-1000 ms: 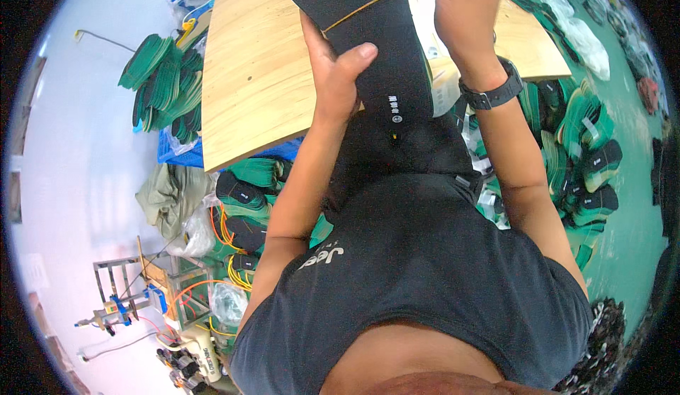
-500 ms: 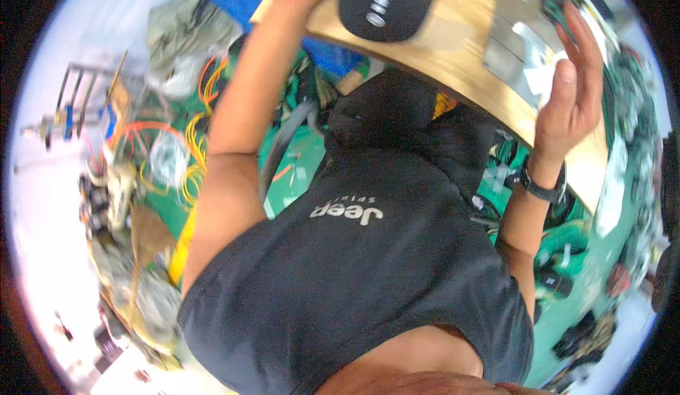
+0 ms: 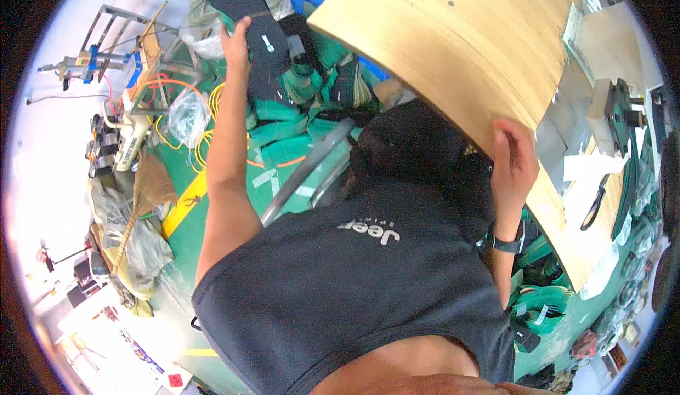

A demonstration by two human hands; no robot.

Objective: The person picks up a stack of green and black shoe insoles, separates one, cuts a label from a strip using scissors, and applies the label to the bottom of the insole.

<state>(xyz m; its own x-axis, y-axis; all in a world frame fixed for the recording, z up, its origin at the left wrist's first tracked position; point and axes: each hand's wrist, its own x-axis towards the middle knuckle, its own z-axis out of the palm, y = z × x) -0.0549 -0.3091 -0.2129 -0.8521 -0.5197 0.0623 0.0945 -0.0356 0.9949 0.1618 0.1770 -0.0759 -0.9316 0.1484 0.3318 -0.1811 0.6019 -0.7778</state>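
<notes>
My left hand (image 3: 236,44) is stretched out to the far left, closed on a black insole (image 3: 263,30) with a small white print and a green edge. It holds the insole over a heap of green and black insoles (image 3: 301,83) on the floor. By the near edge of the wooden table (image 3: 453,41), my right hand (image 3: 515,165) is raised with its fingers loosely bent and nothing in them. Whether it touches the tabletop I cannot tell.
To the right on the table are a grey metal block with a black knob (image 3: 605,119), white paper (image 3: 595,167) and a black-handled tool (image 3: 595,204). A metal frame (image 3: 117,30) stands at the left. Yellow hose (image 3: 205,144) and plastic bags (image 3: 188,119) lie on the green floor.
My left hand has carried the black insole from over the table leftward to above the heap. My right hand has come down and nearer, toward the table edge. The view has shifted.
</notes>
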